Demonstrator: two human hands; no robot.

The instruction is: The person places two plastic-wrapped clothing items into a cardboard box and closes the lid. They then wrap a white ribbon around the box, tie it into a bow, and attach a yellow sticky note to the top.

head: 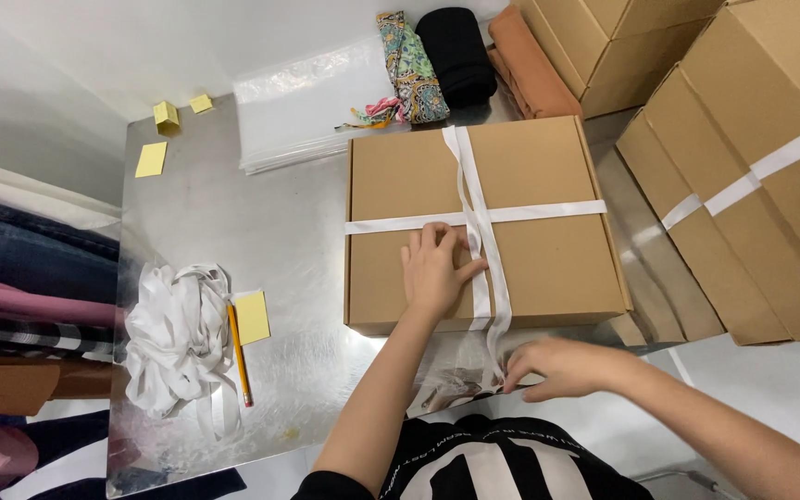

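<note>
Right, the flat cardboard box [483, 222] sits roughly mid-bench, on the shiny metal bench [233, 231], w/ a white ribbon [483, 215] crossed over its lid, one band across and one running front to back. The left hand [435, 270] lies flat & open on the lid just left of the crossing, thumb touching the lengthwise band; looks like it's pinning the box and ribbon so nothing slides while the tail is pulled. The right hand [557, 368] is off the box's near edge, fingers closed on the ribbon ends that hang down there, keeping them taut I'd say.

Left of the box: a heap of loose white ribbon [178, 338], an orange pencil [239, 354] and a yellow sticky note [252, 317] touching it, all within reach. More yellow notes [152, 159] further back-left. Behind the box, a stack of clear plastic bags [298, 106] and folded fabrics: patterned [409, 65], black [457, 51], rust [525, 65]. Right of the box, more cardboard boxes [743, 185], some already w/ ribbon on, stand leaning off the bench. Far left, stacked folded clothes [20, 268].
</note>
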